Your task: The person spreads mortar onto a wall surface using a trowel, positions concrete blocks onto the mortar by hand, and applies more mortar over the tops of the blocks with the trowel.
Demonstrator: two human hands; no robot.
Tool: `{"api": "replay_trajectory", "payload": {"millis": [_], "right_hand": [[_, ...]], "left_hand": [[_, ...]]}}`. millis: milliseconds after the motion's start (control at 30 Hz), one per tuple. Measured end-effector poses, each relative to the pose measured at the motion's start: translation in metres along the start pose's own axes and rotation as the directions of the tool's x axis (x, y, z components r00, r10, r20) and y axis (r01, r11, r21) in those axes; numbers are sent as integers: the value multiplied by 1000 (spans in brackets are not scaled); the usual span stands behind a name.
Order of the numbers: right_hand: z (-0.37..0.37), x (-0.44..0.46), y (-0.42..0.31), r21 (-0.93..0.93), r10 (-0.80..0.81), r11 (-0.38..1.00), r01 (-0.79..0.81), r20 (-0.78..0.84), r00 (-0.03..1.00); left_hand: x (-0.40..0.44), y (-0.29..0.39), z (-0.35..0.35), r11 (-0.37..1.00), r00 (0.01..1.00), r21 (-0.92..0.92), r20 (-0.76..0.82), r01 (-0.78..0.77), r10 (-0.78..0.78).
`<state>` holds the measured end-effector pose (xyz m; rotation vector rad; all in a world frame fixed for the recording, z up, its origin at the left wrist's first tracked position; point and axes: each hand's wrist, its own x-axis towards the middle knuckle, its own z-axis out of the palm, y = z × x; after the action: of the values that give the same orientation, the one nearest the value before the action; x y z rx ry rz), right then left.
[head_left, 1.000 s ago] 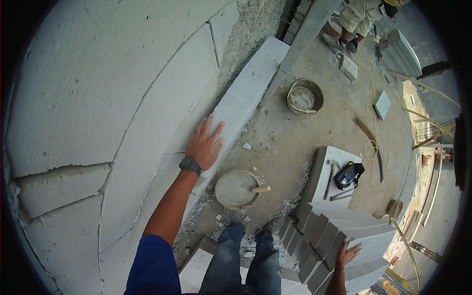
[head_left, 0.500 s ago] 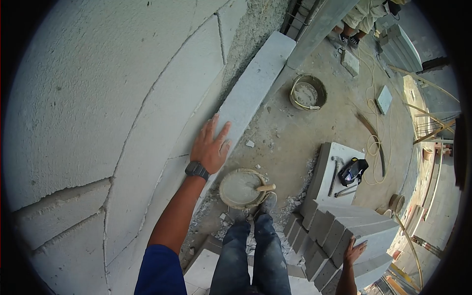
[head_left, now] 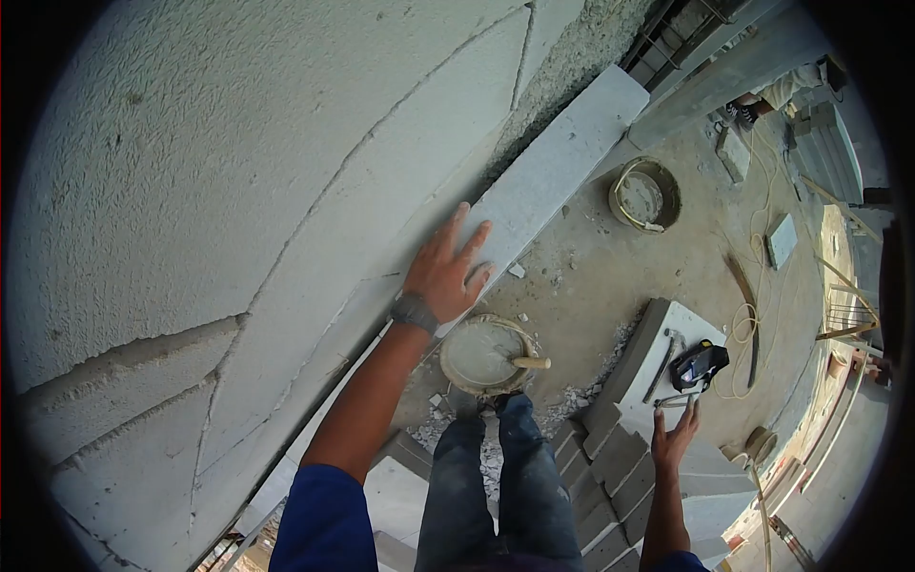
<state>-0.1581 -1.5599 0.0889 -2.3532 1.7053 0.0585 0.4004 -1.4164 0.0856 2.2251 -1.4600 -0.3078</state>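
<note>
My left hand (head_left: 448,272) lies with spread fingers on top of a low course of pale block (head_left: 562,148) beside the rough wall (head_left: 191,191). It grips nothing. My right hand (head_left: 675,437) is above the stacked grey blocks (head_left: 620,458), its fingers apart and nothing seen in them. Its fingertips are close to a thin metal tool (head_left: 672,403) on a large pale block (head_left: 643,343); whether they touch it I cannot tell. On that block also lie a hammer (head_left: 660,367) and a black pouch-like item (head_left: 699,365).
At my feet stands a bucket of grey mix (head_left: 486,348) with a wooden handle (head_left: 532,362) sticking out. A second bucket (head_left: 644,195) is farther off. Rubble (head_left: 605,381), a hose (head_left: 743,296) and cord lie on the floor. Another person's legs (head_left: 748,110) show at upper right.
My right hand has left the block stack and moved forward towards the tools. My left hand stays on the low course, a little shifted. The whole view has turned.
</note>
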Motion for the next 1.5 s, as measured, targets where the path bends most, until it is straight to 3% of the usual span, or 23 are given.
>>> {"api": "replay_trajectory", "payload": {"millis": [33,100,133,167,200,300,333,400,567,633,700,767,833,1067,1200,1333,1400,1500], "right_hand": [[11,40,-30,227,-74,972,61,46,996],[29,131,-82,594,-53,804,-26,114,992],[41,183,-91,683,-153,729,36,111,982],[40,226,-113,791,-145,611,-32,151,978],[31,266,-139,820,-95,559,-125,213,972],[23,380,-185,852,-215,521,-51,188,958],[9,398,-208,842,-186,535,-64,191,964],[-3,432,-243,848,-145,517,-119,224,964],[17,516,-260,919,-346,386,-84,228,910],[14,521,-278,919,-336,377,-118,254,907],[7,523,-304,901,-217,372,-223,318,923],[28,560,-288,911,-455,407,-71,269,849],[46,574,-290,912,-545,411,-23,266,795],[42,590,-299,880,-442,448,-154,369,818],[39,576,-307,893,-439,426,-141,341,832],[48,586,-307,878,-301,461,-129,291,908],[49,582,-306,887,-312,453,-91,254,916],[38,579,-309,838,-338,519,-168,381,861]], "left_hand": [[1,0,-2,999,1000,-26,-9,30,-30],[1,1,-13,989,995,-117,51,92,-87],[-3,-3,-20,969,992,-217,61,120,-109],[-8,-7,-28,939,989,-314,71,143,-126],[-19,-10,-37,938,973,-264,106,225,-203],[-63,-30,-45,868,927,-327,154,375,-342],[-76,-27,-45,815,904,-396,129,423,-407],[-90,-24,-44,798,869,-345,166,494,-466],[-100,-23,-34,646,772,-436,231,627,-593],[-98,-19,-34,618,754,-452,236,643,-613],[-94,-17,-35,608,747,-453,250,652,-616],[-95,-18,-35,592,739,-465,249,658,-626],[-98,-19,-31,567,730,-494,239,660,-641],[-98,-18,-31,565,715,-469,250,679,-653],[-93,-16,-35,568,712,-454,257,686,-654],[-95,-18,-31,557,706,-463,254,689,-661],[-96,-21,-30,565,706,-447,266,693,-656],[-96,-21,-31,575,710,-436,265,692,-653]]}}
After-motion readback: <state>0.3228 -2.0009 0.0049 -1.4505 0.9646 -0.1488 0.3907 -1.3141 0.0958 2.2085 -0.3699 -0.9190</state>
